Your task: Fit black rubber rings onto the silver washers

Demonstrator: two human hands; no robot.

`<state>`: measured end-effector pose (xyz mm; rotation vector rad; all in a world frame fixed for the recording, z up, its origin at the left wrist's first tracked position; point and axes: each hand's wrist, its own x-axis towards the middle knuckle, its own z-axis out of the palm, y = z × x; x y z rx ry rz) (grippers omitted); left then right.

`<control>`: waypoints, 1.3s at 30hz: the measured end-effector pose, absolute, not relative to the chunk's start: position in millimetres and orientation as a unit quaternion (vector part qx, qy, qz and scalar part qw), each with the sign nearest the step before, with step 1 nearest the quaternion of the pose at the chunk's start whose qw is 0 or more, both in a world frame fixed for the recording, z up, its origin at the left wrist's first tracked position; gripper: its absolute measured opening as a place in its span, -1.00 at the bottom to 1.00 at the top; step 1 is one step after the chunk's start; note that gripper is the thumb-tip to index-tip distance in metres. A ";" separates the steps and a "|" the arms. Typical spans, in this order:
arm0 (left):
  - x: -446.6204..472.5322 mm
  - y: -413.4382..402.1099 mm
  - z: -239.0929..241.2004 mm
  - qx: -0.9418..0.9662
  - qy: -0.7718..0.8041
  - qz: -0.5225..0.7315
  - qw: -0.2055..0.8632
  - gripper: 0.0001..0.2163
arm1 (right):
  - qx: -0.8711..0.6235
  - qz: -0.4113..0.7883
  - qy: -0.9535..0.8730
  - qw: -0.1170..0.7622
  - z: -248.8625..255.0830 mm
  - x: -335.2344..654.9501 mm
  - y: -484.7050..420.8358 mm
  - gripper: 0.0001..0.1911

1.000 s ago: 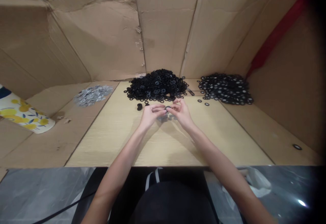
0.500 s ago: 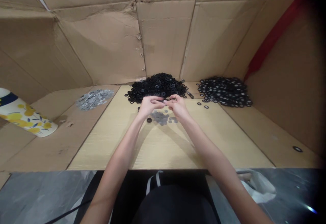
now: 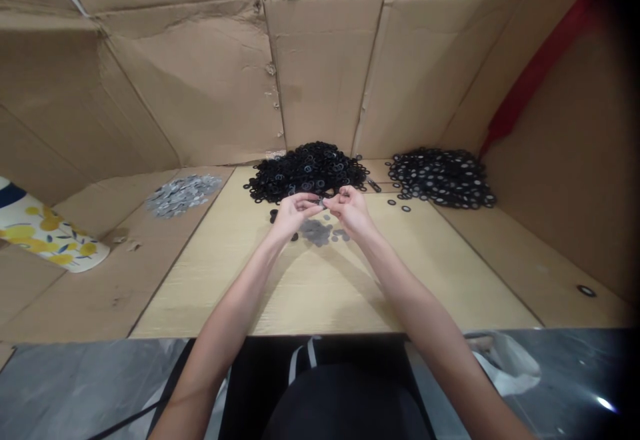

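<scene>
My left hand (image 3: 296,213) and my right hand (image 3: 352,210) meet fingertip to fingertip over the yellowish board. Pinched in the left fingers is a small dark piece that looks like a black ring (image 3: 318,200), mostly hidden. Right at the meeting fingertips, my right thumb and finger close on a tiny greyish piece (image 3: 322,202), apparently a thin disc. Just beyond both hands rises a heap of black rings (image 3: 310,170). Below them several loose grey discs (image 3: 317,232) lie on the board, and a few black rings (image 3: 295,237) rest beside my left wrist.
Grey discs (image 3: 183,195) are piled at the left. A second heap (image 3: 440,177) at the right holds black rings with pale centres. Between the heaps lies a small dark tool (image 3: 373,186). A patterned bottle (image 3: 50,233) is at far left; cardboard walls (image 3: 325,73) enclose the back.
Both hands stay together in nearly the same spot. My left hand has shifted slightly, and a greyish piece now shows between the fingertips.
</scene>
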<state>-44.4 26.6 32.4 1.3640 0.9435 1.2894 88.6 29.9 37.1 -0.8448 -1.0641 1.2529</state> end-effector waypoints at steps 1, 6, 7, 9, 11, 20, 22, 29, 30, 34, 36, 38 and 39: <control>-43.0 26.1 31.7 0.527 0.389 0.547 0.520 -0.67 | -0.366 0.533 -0.466 0.604 37.1 88.4 29.7 -0.54; -34.4 24.4 30.4 0.405 0.380 0.593 0.584 -0.66 | -0.396 0.505 -0.495 0.586 37.7 91.1 25.5 -0.55; -33.1 24.3 30.3 0.394 0.375 0.600 0.587 -0.66 | -0.402 0.505 -0.502 0.576 38.0 91.9 24.5 -0.55; -31.8 23.9 30.0 0.377 0.367 0.614 0.588 -0.66 | -0.404 0.513 -0.516 0.554 38.5 93.0 23.0 -0.56; -32.1 23.5 29.4 0.371 0.360 0.625 0.585 -0.66 | -0.399 0.523 -0.529 0.536 38.6 93.4 22.2 -0.56; -41.4 25.0 19.9 0.498 0.375 0.566 0.540 -0.69 | -0.396 0.444 -0.597 0.539 25.5 98.8 22.3 -0.60; -43.0 24.4 19.7 0.516 0.369 0.554 0.539 -0.66 | -0.399 0.393 -0.624 0.545 21.3 100.9 24.6 -0.64; -40.7 19.3 19.1 0.517 0.382 0.540 0.544 -0.65 | -0.394 0.389 -0.628 0.547 22.0 102.5 25.0 -0.67; -39.1 18.9 17.5 0.501 0.376 0.550 0.553 -0.64 | -0.394 0.418 -0.601 0.555 22.8 101.5 23.9 -0.65; -33.8 18.7 11.1 0.457 0.352 0.576 0.579 -0.64 | -0.397 0.509 -0.498 0.579 24.5 98.4 19.8 -0.55; -33.7 19.0 10.0 0.466 0.356 0.570 0.576 -0.62 | -0.403 0.517 -0.482 0.581 25.3 98.3 18.5 -0.52; -35.3 18.8 10.7 0.479 0.365 0.564 0.565 -0.59 | -0.408 0.514 -0.487 0.576 26.2 98.9 17.4 -0.51; -36.3 18.6 11.5 0.485 0.370 0.562 0.558 -0.58 | -0.409 0.512 -0.491 0.573 26.7 99.2 16.8 -0.51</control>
